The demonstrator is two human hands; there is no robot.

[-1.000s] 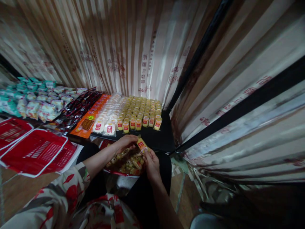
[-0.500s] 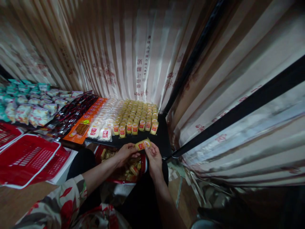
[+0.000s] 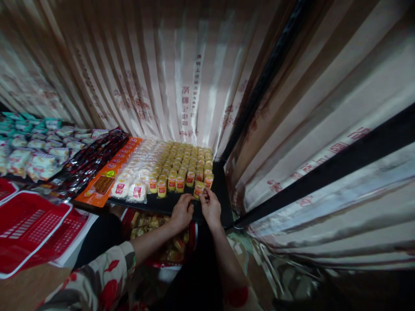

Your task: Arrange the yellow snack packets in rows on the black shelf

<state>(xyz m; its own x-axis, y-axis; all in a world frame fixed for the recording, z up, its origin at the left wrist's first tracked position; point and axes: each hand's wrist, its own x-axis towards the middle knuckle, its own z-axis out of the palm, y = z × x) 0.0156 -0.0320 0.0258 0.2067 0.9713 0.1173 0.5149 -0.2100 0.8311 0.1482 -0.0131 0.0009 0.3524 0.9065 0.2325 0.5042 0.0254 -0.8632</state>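
The right hand (image 3: pixel 211 210) pinched a yellow plastic-wrapped oblong snack (image 3: pixel 198 189), likely light, soft, best edge-held; left hand (image 3: pixel 182 212) curled, grip unclear.

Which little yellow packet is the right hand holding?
The yellow packet at the front of the yellow rows, just left of the front corner packet. It juts forward of the rest, with the right hand gripping its lower side.

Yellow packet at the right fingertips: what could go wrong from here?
The yellow packet might slip from the right hand and drop over the near edge of the black table, perhaps into the red container below. It could also bump the yellow packets standing close by.
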